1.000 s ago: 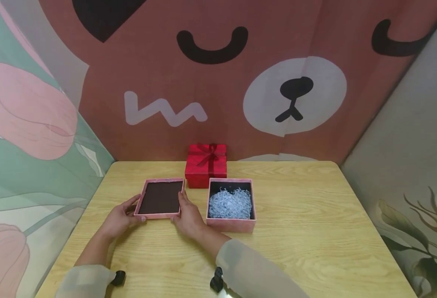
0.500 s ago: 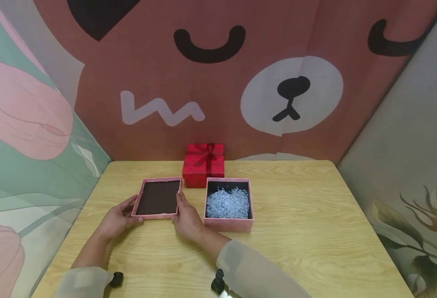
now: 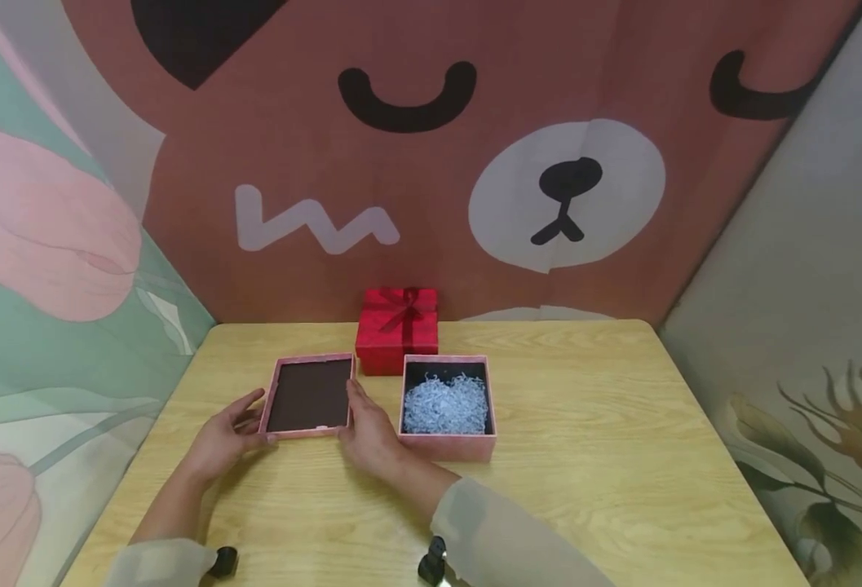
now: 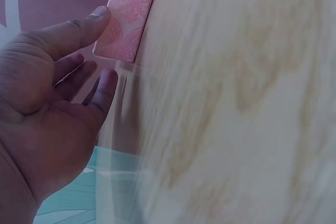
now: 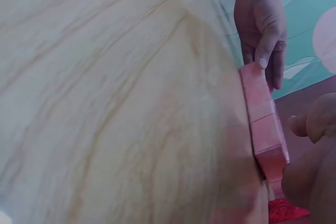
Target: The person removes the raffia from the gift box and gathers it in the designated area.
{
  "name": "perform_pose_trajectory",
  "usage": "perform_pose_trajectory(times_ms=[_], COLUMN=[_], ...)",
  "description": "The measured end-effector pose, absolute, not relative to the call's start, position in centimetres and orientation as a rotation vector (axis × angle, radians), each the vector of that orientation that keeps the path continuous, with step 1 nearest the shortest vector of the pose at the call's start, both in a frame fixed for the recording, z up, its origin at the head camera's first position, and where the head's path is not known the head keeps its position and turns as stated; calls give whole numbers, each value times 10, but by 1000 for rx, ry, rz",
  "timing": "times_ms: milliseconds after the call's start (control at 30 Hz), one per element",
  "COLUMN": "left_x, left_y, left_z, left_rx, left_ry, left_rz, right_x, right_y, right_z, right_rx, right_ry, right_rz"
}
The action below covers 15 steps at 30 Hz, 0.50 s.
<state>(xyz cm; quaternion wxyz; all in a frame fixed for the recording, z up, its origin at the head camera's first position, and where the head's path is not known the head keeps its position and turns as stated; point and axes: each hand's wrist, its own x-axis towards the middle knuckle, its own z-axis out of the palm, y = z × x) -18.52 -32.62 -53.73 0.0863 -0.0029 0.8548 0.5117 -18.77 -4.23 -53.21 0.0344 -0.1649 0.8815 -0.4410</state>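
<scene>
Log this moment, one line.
left hand: holding lid, left side | right hand: holding lid, right side | pink box: open, blue shreds inside | red box: closed

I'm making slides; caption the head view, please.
Left hand and right hand touch a pink lid, beside an open pink box of blue shreds; red ribboned box behind.

Lid (image 3: 309, 395): was between the left fingers (image 3: 247, 402) and the right fingers (image 3: 360, 398), left of the open box (image 3: 447, 447).
Open box: stood on the surface (image 3: 592, 432), right of the right fingers.
Shredded paper (image 3: 445, 405): sat inside the open box.
Gift box (image 3: 388, 332): stood behind and partly left of the open box.
</scene>
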Motion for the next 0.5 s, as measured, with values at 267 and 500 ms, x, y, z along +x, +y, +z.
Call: perform_pose_trajectory(times_ms=[267,500], left_x=[-182,-179], left_y=[-323,-314], left_z=[-528,-521], left_rx=[5,69], left_ry=[2600,2695], left_rz=[1557,1534], right_x=[-182,-173], right_y=[-44,-38], right_z=[-513,-495], right_rx=[-481,-444], right_ry=[2713,2671], right_rz=[-1362,-1430])
